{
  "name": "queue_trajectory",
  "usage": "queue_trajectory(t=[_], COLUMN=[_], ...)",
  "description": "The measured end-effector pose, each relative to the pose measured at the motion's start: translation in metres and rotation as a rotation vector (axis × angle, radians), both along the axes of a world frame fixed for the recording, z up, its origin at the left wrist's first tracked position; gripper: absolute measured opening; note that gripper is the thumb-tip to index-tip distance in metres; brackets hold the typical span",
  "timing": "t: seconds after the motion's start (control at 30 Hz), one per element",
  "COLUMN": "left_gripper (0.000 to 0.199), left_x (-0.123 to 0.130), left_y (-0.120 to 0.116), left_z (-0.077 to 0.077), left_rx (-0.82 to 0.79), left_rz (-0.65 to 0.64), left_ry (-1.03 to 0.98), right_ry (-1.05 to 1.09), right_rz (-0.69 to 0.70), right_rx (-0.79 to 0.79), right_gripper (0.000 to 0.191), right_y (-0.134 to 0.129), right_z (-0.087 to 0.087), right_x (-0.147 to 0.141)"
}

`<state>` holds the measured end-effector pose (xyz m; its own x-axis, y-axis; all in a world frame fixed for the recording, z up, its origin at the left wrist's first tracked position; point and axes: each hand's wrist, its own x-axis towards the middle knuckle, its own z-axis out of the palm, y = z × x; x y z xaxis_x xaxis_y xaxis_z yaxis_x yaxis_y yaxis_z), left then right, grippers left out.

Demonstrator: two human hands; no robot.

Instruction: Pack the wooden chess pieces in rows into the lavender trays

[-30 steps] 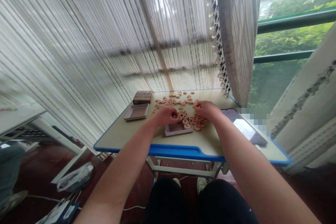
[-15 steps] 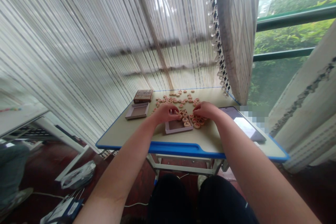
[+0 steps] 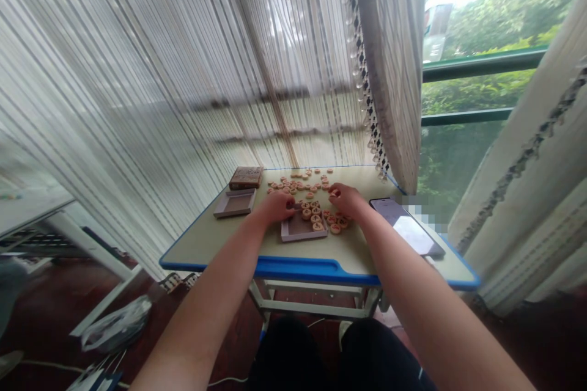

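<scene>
A cream desk top with a blue rim (image 3: 197, 242) stood before a curtain of pale, striped hanging strings (image 3: 160, 73). On it, near the front, sat a shallow, open, pale mauve box (image 3: 302, 236), with round, light wooden pieces bearing dark characters (image 3: 316, 219) lying along its right side and the left part of its floor bare. More round, pale wooden pieces with reddish marks (image 3: 310, 195) were scattered behind the box, and a cluster of loose discs (image 3: 336, 228) lay just beside its right wall.

The left hand (image 3: 276, 206) was at the box's back left corner, fingers curled; whether they pinched anything, I could not tell. The right hand (image 3: 345, 200) hung over the cluster, fingers drawn together near a disc, though its grip could not be made out.

At the desk's left stood a second shallow, pale tray (image 3: 235, 203), just in front of a brown printed box (image 3: 246, 176). A flat, dark-edged device with a glossy screen (image 3: 406, 226) lay at the right. Beyond a gathered beige drape (image 3: 394, 73), green window bars (image 3: 486, 65) crossed foliage. A crumpled, translucent plastic bag (image 3: 117, 324) rested on the dark red floor (image 3: 59, 296).
</scene>
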<state>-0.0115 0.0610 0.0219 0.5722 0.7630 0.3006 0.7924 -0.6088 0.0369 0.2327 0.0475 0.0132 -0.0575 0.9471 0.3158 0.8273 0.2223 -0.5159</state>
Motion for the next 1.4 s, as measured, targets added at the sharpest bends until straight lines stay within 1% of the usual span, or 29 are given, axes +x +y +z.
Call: queue_trajectory(t=[0.13,0.2,0.3,0.37,0.43,0.5,0.53,0.6,0.73,0.8,0.87,0.97,1.13,1.27,1.4], left_gripper=[0.014,0.014,0.015,0.017,0.019,0.023,0.025,0.031,0.035,0.035,0.035,0.033,0.032,0.034,0.033], left_x=[0.003,0.003,0.003,0.004,0.004,0.006,0.006,0.007,0.009,0.01,0.011,0.014,0.015,0.012,0.01], left_y=[0.003,0.004,0.003,0.0,-0.003,-0.006,-0.007,-0.008,-0.006,-0.006,-0.007,-0.012,-0.016,-0.011,-0.009], left_z=[0.001,0.001,0.001,0.002,0.004,0.005,0.006,0.007,0.006,0.006,0.007,0.011,0.015,0.013,0.014], left_rx=[0.006,0.015,0.045,0.077,0.103,0.082,0.05,-0.064,-0.365,-0.488,-0.579,-0.638,-0.692,-0.752,-0.738], left_rz=[0.012,0.011,0.022,0.043,0.045,0.014,-0.012,-0.07,-0.189,-0.232,-0.26,-0.269,-0.24,-0.212,-0.114], left_ry=[-0.057,-0.075,-0.099,-0.149,-0.231,-0.319,-0.36,-0.445,-0.645,-0.738,-0.823,-0.924,-0.985,-0.963,-0.912], right_ry=[0.083,0.21,0.485,0.633,0.737,0.774,0.752,0.631,0.322,0.234,0.194,0.195,0.227,0.202,0.226], right_rz=[0.042,0.072,0.088,0.111,0.162,0.231,0.261,0.297,0.312,0.32,0.319,0.313,0.316,0.336,0.373], right_rx=[0.044,0.029,-0.06,-0.095,-0.103,-0.119,-0.123,-0.093,0.103,0.188,0.238,0.264,0.24,0.196,0.193], right_gripper=[0.022,0.021,0.028,0.032,0.037,0.04,0.039,0.035,0.028,0.025,0.025,0.028,0.03,0.031,0.036], right_y=[0.001,0.0,-0.003,-0.006,-0.007,-0.008,-0.008,-0.009,-0.013,-0.015,-0.017,-0.019,-0.02,-0.021,-0.021], right_z=[-0.001,0.0,0.005,0.008,0.01,0.009,0.007,0.003,-0.002,-0.001,0.001,0.002,0.001,0.002,0.003], right_x=[-0.005,-0.01,-0.017,-0.02,-0.023,-0.027,-0.029,-0.034,-0.042,-0.044,-0.046,-0.049,-0.052,-0.05,-0.048])
